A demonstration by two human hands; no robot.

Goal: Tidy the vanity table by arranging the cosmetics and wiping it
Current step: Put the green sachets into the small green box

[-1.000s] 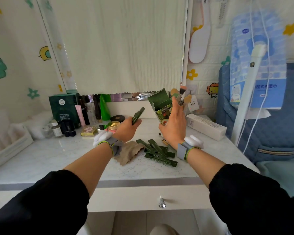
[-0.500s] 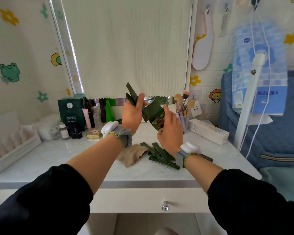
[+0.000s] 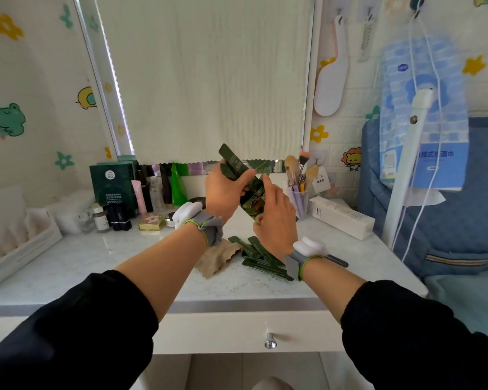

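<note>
My left hand [image 3: 223, 192] is raised above the vanity table [image 3: 96, 266] and holds dark green sachets [image 3: 233, 161] that stick up from its fingers. Their lower ends reach the open top of a small green box [image 3: 255, 202]. My right hand [image 3: 273, 218] grips that box from the right, tilted, at the same height. Several more green sachets [image 3: 261, 258] lie in a loose pile on the tabletop under my right wrist. A beige cloth [image 3: 217, 257] lies crumpled just left of the pile.
Along the back stand a green mask box [image 3: 112, 185], tubes and bottles [image 3: 152, 192], a gold compact [image 3: 152, 222] and a brush cup [image 3: 297, 192]. A long white box [image 3: 340, 216] lies at the right. A white tray [image 3: 14, 243] is at the left edge. A drawer knob [image 3: 270, 343] is below.
My left hand rose from the tabletop with the sachets and brought them against the box in my right hand. Both hands now meet higher up; the view tilted upward.
</note>
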